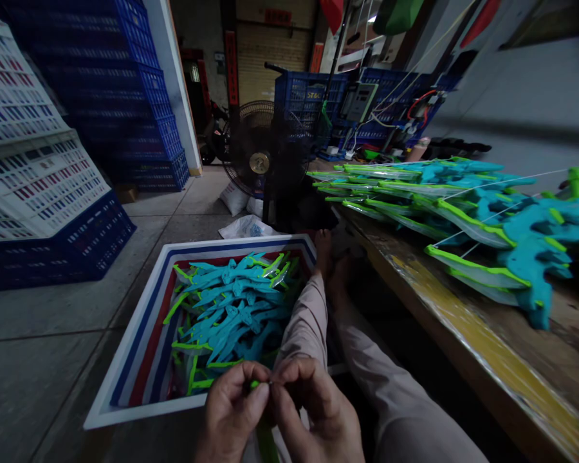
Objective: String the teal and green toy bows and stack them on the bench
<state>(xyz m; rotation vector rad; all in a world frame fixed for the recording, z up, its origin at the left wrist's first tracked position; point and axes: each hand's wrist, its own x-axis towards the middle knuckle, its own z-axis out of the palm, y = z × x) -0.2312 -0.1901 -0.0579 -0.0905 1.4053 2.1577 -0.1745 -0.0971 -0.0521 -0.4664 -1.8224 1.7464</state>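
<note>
My left hand [236,411] is closed in a pinch on a small lime-green plastic tip [255,384], which shows between thumb and forefinger. Right beside it, my right hand [321,408] pinches with thumb and forefinger at the same spot; what it grips is too small to make out. Below my hands a dim green strip [267,444] shows, partly hidden. Just beyond them stands a white-rimmed box [139,308] with a striped lining, holding many teal and lime-green plastic pieces [241,302] that look like toy bows.
On the wooden bench [444,308] to the right lies a pile of strung teal and green toy bows [492,225]. A floor fan [259,163] stands ahead. Blue crates [145,96] and white crates [43,186] are stacked at left. My legs [306,321] stretch forward between box and bench.
</note>
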